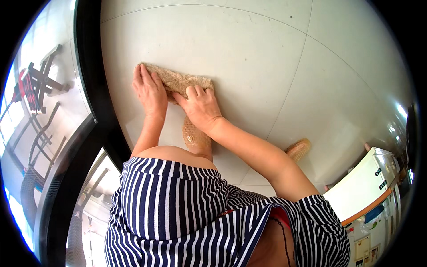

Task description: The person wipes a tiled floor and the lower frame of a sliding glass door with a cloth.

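Observation:
A folded tan terry cloth [188, 80] lies on the pale tiled floor [240, 43]. My left hand [149, 88] rests flat on the cloth's left end, its fingers pointing away from me. At the other end my right hand [198, 103] has its fingers bent over the near edge, thumb along the side, gripping the fabric. Just below the right hand shows one foot in a glittery tan shoe [196, 133], partly covered by my wrist. The cloth's underside is hidden.
A black-framed glass door [90, 66] runs along my left, with chairs and a rack [43, 78] seen through it. My other shoe [299, 149] stands at the right. Farther right is a white cabinet [358, 187] with dark handles and an orange-brown edge.

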`<state>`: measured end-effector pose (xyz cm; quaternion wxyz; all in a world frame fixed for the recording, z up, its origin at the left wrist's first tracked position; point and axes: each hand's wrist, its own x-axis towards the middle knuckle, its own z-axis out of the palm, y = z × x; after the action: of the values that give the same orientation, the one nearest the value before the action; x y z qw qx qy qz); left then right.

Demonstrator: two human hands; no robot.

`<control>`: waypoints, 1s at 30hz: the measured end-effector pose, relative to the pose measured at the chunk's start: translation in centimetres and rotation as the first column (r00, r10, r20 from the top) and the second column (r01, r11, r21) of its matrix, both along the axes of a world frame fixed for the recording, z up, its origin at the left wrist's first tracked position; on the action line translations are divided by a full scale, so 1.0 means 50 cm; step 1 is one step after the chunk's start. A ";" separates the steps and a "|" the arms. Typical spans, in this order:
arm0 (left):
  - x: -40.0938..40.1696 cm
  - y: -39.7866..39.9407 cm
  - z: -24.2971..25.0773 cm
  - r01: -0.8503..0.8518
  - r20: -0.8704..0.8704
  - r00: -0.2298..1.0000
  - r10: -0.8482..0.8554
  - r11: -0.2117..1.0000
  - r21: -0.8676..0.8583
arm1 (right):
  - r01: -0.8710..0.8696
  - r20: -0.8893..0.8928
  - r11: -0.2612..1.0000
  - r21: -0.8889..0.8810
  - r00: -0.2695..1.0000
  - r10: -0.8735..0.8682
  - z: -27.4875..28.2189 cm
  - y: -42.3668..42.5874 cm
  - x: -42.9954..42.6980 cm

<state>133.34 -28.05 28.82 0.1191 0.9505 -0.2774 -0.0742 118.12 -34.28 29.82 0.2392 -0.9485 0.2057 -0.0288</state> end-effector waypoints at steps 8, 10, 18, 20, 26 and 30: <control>0.044 -0.233 0.008 0.222 0.091 0.974 -0.207 0.952 -0.209 | 0.115 0.110 0.992 -0.057 0.988 -0.108 0.053 -0.188 0.017; 0.009 -0.313 0.025 0.322 0.098 0.946 -0.308 0.925 -0.201 | 0.172 0.127 0.981 -0.085 0.979 -0.160 0.065 -0.252 -0.030; -0.097 -0.606 0.098 0.658 0.200 0.753 -0.627 0.718 -0.225 | 0.415 0.120 0.903 -0.107 0.907 -0.403 0.134 -0.446 -0.158; -0.133 -0.659 0.101 0.703 0.231 0.711 -0.665 0.680 -0.206 | 0.452 0.127 0.883 -0.126 0.890 -0.437 0.136 -0.477 -0.193; -0.287 -0.858 0.107 0.803 0.300 0.596 -0.745 0.545 -0.240 | 0.614 0.208 0.779 -0.126 0.785 -0.584 0.149 -0.605 -0.337; -0.380 -0.950 0.124 0.812 0.325 0.583 -0.745 0.519 -0.267 | 0.708 0.152 0.671 -0.221 0.705 -0.693 0.176 -0.645 -0.444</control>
<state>114.36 -75.55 35.00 0.2345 0.6826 -0.6919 0.0177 95.94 -66.51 38.60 0.0876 -0.8187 0.5409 -0.1716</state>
